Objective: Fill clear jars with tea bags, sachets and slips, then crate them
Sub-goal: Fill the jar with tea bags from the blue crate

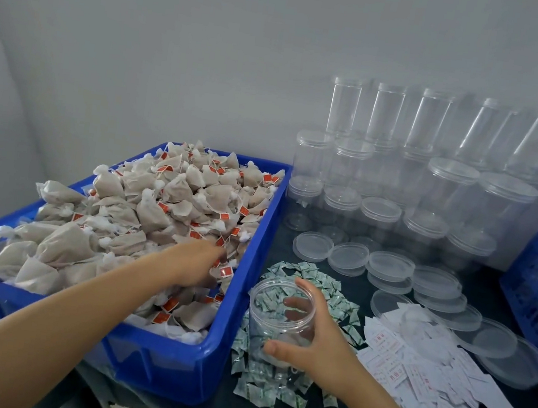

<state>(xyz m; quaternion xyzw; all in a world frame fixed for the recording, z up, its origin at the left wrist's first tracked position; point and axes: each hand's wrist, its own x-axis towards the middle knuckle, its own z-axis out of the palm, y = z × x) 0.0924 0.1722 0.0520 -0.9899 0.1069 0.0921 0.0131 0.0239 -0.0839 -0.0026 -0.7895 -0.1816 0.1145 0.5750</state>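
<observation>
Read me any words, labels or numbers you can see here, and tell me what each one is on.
None can be read.
Tea bags' red tags: pale marks, blurred.
Green-and-white sachets: print too small.
White slips: red print, blurred.
Jars, lids, blue bin: no text seen.

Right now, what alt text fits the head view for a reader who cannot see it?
The right hand holds an open clear jar over green sachets while the left hand reaches into a blue bin of tea bags. Empty jars, lids and slips lie to the right.

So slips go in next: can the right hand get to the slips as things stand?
Probably not yet: the right hand holds the jar. The slips lie uncovered just beside it.
</observation>
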